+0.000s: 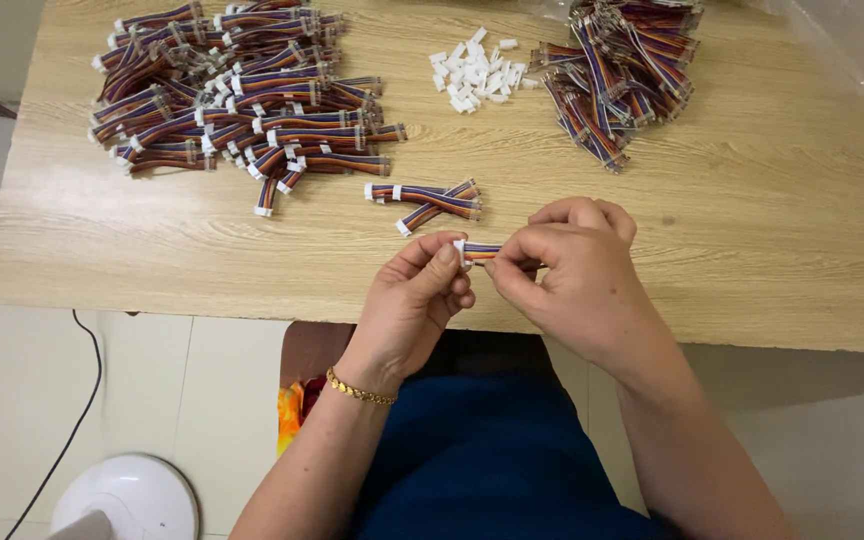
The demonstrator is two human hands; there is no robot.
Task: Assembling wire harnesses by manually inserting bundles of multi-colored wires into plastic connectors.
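- The left hand (417, 295) pinches a small white plug (459, 252) between thumb and forefinger, just above the near edge of the table (752, 250).
- The right hand (572, 270) pinches the short rainbow cable (482, 251) that runs into that plug; its fingers are pressed together around the wires, hiding most of them.
- The work sits at the table's rim: if either pinch slackens, the plug would likely drop into the lap or onto the floor rather than onto the wood.
- Wires held so close to the plug could bend or go in crooked if pushed at an angle; whether they are fully seated cannot be told from here.
- Three finished-looking cables (430, 200) lie loose just beyond the hands; a forward sweep of a wrist could knock them about.
- The little heap of white plugs (477, 72) lies well apart, between the left pile (232, 90) and the right pile (622, 70) of cables; reaching over could scatter such light pieces.
- The two piles could get mixed if a cable is tossed carelessly.
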